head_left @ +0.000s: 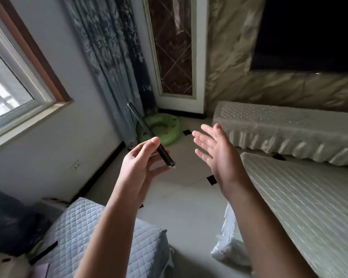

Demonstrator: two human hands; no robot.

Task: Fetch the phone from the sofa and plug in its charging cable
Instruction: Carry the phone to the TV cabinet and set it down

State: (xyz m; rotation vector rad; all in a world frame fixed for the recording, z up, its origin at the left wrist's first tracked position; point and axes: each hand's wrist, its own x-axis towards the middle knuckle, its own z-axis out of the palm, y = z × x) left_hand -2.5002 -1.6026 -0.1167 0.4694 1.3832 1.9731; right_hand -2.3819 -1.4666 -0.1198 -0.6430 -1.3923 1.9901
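My left hand [138, 163] grips a dark phone [143, 127], seen edge-on and tilted up toward the far left. A small white tip shows at the phone's lower end [172, 167]; I cannot tell whether it is a cable plug. My right hand [215, 151] is held up to the right of the phone, palm open, fingers spread, holding nothing. The sofa arm [100, 233], covered in pale blue quilted cloth, lies below my left forearm. A white wall socket [75, 165] sits low on the left wall. No cable run is visible.
A cloth-covered low table [309, 207] stands at the right, a covered cabinet [289, 129] behind it under a dark TV [309, 33]. A green inflatable ring [165, 129] lies on the floor by the curtain [113, 57]. A window [10, 87] is at the left.
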